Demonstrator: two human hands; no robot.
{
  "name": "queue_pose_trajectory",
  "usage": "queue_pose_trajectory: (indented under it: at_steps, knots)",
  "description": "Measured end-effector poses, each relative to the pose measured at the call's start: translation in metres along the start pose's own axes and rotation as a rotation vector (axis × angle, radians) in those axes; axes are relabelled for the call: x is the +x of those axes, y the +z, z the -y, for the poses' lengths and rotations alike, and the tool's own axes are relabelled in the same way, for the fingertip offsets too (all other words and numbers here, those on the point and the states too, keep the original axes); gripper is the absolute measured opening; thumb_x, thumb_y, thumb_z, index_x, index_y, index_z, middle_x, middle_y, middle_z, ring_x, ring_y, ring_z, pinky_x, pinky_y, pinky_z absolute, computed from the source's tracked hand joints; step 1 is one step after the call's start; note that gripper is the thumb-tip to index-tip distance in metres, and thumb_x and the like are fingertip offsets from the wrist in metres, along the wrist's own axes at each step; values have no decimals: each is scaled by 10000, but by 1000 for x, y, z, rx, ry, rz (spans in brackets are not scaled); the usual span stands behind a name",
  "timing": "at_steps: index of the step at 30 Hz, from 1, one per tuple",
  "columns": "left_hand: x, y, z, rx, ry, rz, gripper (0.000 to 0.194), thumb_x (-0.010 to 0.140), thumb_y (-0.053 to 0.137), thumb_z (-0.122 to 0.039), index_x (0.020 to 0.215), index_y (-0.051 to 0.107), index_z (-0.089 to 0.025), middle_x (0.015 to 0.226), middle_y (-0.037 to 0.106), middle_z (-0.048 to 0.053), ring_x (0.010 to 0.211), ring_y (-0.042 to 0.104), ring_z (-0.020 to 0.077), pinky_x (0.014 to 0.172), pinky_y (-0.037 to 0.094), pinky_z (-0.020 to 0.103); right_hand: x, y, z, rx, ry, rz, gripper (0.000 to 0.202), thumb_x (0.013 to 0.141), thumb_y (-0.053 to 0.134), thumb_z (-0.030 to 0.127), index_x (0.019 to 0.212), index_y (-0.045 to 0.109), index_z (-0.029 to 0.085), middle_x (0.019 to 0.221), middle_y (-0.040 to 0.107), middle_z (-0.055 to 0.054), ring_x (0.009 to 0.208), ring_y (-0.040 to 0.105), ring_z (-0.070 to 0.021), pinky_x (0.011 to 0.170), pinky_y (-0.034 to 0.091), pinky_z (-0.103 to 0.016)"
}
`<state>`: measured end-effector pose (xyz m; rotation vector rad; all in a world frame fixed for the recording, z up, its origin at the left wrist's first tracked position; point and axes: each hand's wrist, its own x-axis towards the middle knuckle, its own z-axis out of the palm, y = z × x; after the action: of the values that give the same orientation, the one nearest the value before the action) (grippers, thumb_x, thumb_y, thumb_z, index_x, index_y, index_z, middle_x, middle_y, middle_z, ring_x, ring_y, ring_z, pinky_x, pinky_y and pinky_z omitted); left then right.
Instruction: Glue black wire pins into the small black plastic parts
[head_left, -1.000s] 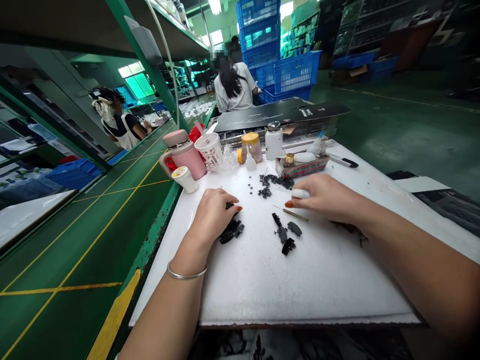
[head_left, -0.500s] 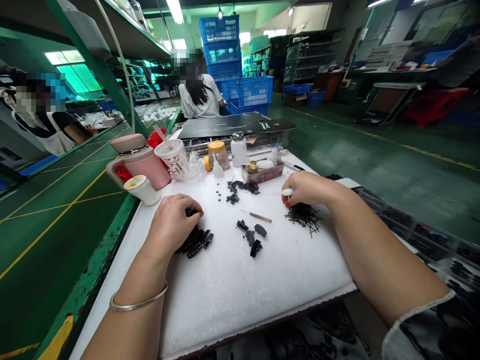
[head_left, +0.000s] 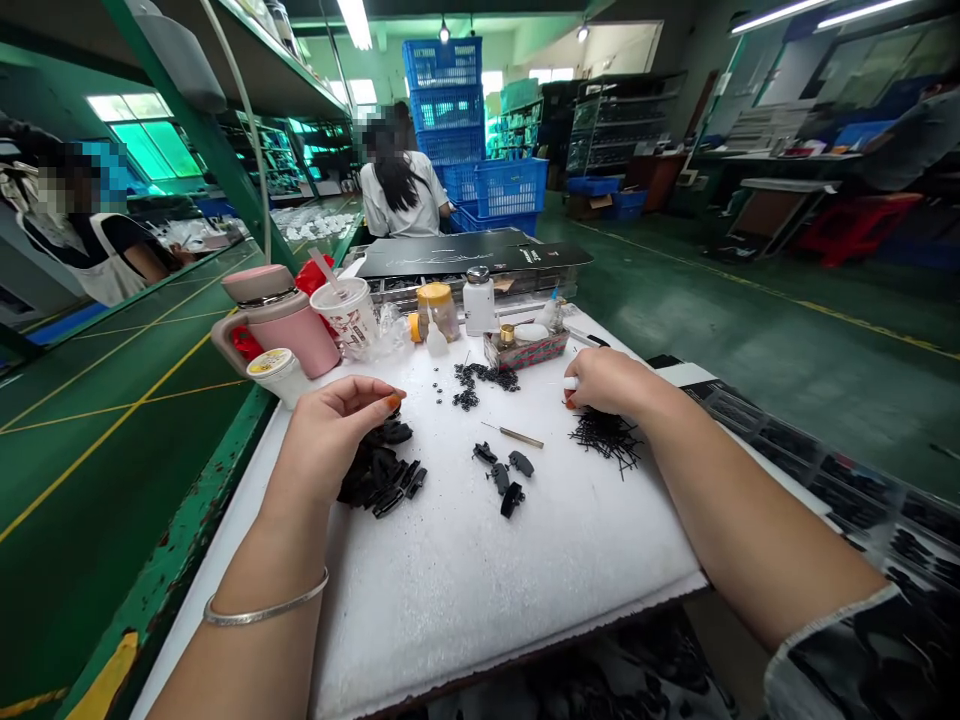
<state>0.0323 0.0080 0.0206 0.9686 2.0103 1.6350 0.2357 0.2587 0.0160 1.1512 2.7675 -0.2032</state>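
Observation:
Above a pile of black plastic parts (head_left: 382,470), my left hand (head_left: 330,430) has thumb and forefinger pinched together; whatever they hold is too small to make out. My right hand (head_left: 607,380) is closed on a small white-ended tool (head_left: 571,383), most of it hidden by the fingers. Just below that hand lies a heap of thin black pins (head_left: 606,435). Between the hands are a few dark grey parts (head_left: 501,477) and a thin needle tool (head_left: 521,437). Small black rings (head_left: 480,380) lie scattered farther back on the white foam board (head_left: 480,590).
Along the board's back stand a pink mug (head_left: 289,325), a white tub (head_left: 277,375), a plastic cup (head_left: 349,315), a yellow-lidded jar (head_left: 439,308), a white bottle (head_left: 478,300) and a small box (head_left: 525,350). Co-workers sit at the left and ahead.
My left hand has lifted slightly off the black parts and turned, its fingertips now pinched above the pile. The right hand stays nearly in place over the pins.

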Motion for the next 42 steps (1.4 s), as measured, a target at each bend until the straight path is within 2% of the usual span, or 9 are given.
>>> queue_pose_trajectory:
  at_steps: [9,13,16,20,27,30,33,37,42]
  knots:
    - [-10,19,0,-386,-197,217,276,670,766,-280,883,631,-168,840,620,21,736,564,96,572,493,157,-11,-13,7,158,-169,-68,125,725,593,267,797,668,199,871,660,-41,798,586,-181,614,374,-233]
    - [-12,21,-1,-445,-238,320,305,706,743,-256,983,653,-167,832,598,30,744,571,102,544,505,147,-10,-10,2,170,-166,-69,154,690,589,206,812,680,227,872,658,-39,805,582,-198,607,377,-238]
    - [-13,21,-2,-465,-242,337,263,707,743,-236,943,664,-150,816,594,33,722,575,100,522,513,143,-8,-7,-5,168,-148,-11,243,667,568,168,852,694,264,847,663,-30,764,584,-198,573,370,-241]
    - [-13,22,-2,-510,-251,329,230,692,753,-199,885,635,-156,794,599,23,711,597,107,495,519,141,-8,-7,-8,175,-141,23,177,628,567,138,715,690,232,716,652,-25,665,580,-180,529,353,-241]
    - [-16,24,-3,-598,-304,357,301,683,766,-231,888,552,-176,836,653,54,737,659,176,445,504,151,-15,-16,-5,222,-131,-54,73,638,602,163,656,660,204,724,648,-27,673,579,-178,521,354,-244]
    - [-17,25,-1,-636,-305,392,282,702,754,-256,901,575,-170,758,653,51,572,611,108,378,422,101,-21,-21,7,377,-161,-156,68,675,593,177,672,658,195,692,649,-11,662,583,-163,541,370,-240]
    - [-16,29,1,-664,-292,410,263,712,748,-279,903,632,-142,685,642,52,456,521,42,348,348,68,-32,-20,30,691,-276,-258,71,724,596,218,702,651,180,643,643,6,602,578,-135,535,392,-231]
    - [-17,35,3,-689,-303,412,278,675,778,-278,891,694,-123,698,644,63,473,523,32,405,393,77,-54,-10,65,1109,-485,-303,54,750,632,212,749,639,159,661,646,3,554,568,-108,491,428,-210]
    - [-19,38,2,-728,-311,428,290,664,786,-277,907,720,-134,744,639,58,555,562,50,471,442,88,-71,3,86,1238,-640,-383,47,786,612,123,786,642,159,663,636,19,599,586,-94,547,459,-191]
